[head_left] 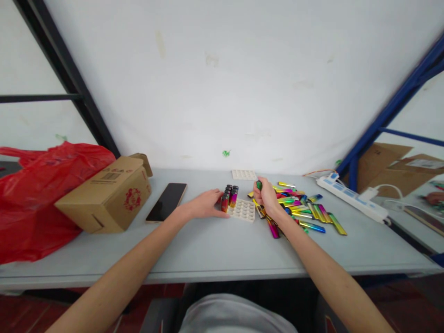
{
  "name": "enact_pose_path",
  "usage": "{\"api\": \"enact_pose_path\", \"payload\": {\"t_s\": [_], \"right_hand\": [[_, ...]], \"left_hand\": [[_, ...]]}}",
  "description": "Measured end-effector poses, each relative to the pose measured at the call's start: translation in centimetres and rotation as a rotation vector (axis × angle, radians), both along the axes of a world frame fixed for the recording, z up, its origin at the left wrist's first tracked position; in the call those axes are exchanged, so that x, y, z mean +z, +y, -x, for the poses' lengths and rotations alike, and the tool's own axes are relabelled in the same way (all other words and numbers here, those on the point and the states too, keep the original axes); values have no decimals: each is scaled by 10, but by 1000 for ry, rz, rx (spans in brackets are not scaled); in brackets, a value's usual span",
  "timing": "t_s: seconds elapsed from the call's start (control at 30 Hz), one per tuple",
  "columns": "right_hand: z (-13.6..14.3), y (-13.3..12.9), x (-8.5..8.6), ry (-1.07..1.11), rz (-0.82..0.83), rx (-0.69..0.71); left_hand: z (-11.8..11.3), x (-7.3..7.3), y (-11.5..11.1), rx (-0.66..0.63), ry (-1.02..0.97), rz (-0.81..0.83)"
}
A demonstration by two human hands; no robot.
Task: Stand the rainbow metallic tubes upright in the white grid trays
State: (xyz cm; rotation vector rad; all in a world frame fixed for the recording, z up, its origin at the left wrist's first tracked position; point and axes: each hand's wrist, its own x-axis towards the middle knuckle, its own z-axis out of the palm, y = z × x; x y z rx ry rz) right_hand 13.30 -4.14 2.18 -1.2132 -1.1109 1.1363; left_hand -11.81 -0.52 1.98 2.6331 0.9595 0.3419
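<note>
My left hand is at the left end of a white tray with rows of round holes, its thumb at the near edge and its fingers behind, steadying it. Two short rows of shiny multicoloured lighters stand upright in the tray's left part, right beside those fingers. Just right of the tray, my right hand is closed around a lighter; only its green end shows above the fist. Under and beyond this hand lies a loose pile of metallic lighters in yellow, green, pink and blue.
A second white holed tray lies against the wall. To the left are a black phone, a cardboard box and a red plastic bag. A white power strip with cables lies right of the pile, near a blue metal frame.
</note>
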Motion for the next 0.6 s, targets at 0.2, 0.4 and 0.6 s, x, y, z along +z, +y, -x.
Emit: {"api": "enact_pose_path", "payload": {"t_s": [0.2, 0.4, 0.6], "right_hand": [[11, -5, -1, -86, -39, -34], [12, -6, -1, -36, -34, -27], [14, -6, -1, -79, -68, 13]], "left_hand": [[-1, 1, -1, 25, 8, -2], [0, -2, 2, -4, 18, -13], [1, -3, 2, -9, 2, -6]]}}
